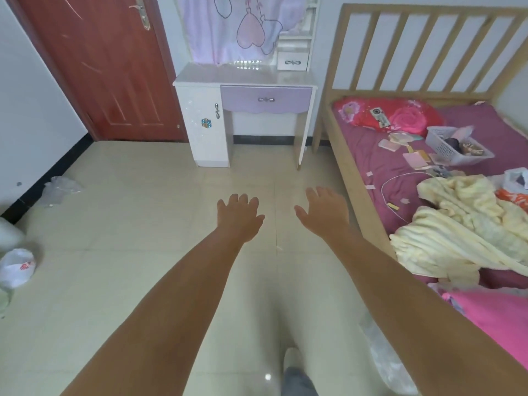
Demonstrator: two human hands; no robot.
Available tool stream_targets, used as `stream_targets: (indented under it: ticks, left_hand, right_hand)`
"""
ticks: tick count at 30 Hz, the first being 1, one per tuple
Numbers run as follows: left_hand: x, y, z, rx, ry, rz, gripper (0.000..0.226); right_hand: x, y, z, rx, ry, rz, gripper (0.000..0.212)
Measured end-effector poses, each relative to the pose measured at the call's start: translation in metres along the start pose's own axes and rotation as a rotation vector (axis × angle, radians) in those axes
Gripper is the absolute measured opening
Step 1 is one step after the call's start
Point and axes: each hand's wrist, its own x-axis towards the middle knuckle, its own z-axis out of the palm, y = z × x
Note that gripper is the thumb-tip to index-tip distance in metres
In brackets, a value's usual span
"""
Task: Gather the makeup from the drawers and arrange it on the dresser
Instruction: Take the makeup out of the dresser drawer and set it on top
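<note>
1. A white plastic bag [17,267] with red print is lying on the tiled floor [137,212] at the far left edge, and a clear crumpled bag [61,190] is sitting farther back by the dark skirting of the left wall.
2. A red-brown door [108,67] is standing closed behind them, its metal handle high up.
3. The white dresser [245,78] is standing against the back wall between the door and the bed, well ahead of both hands. Its top is showing bare and glossy. Its lilac drawer [265,100] is sitting closed under the top, and the white cabinet door [204,121] on its left side is closed too. A small white drawer box [293,62] is resting at the back right of the top. No makeup is showing anywhere on the dresser.
4. A pale curtain [243,27] with heart shapes is hanging over the dresser's back.
5. The left hand [238,217] is reaching forward over the floor, palm down, fingers straight and spread, holding nothing.
6. The right hand [324,214] is reaching forward just beside it in the same manner, fingers apart and holding nothing.
7. A foot in a pale shoe [291,360] is showing at the bottom edge between the 2 forearms.
8. The wooden bed [337,144] is filling the right side, with a purple sheet, a white basket [454,151], scattered small cards and packets, a red pillow [388,112] and a rumpled yellow blanket [463,224].
</note>
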Motion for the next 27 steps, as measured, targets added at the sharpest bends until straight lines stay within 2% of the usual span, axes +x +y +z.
stream_targets:
  ticks: [9, 17, 23, 27]
  left_hand:
    - [0.253, -0.031, -0.015, 0.011, -0.023, -0.044, 0.048]
    - [0.425, -0.088, -0.033, 0.042, 0.035, -0.057, 0.057]
    - [0.566, -0.144, -0.023, 0.034, -0.003, -0.076, 0.059]
    - [0.649, -0.176, -0.025, 0.025, -0.055, -0.032, 0.059]
  right_hand:
    - [0.251, 0.005, 0.029, 0.064, -0.053, -0.036, 0.058]
    - [0.443, -0.020, 0.035, 0.109, -0.030, -0.110, 0.059]
    - [0.585, -0.041, 0.057, 0.105, -0.059, -0.047, 0.064]
    - [0.668, -0.046, 0.062, 0.062, -0.131, 0.017, 0.059]
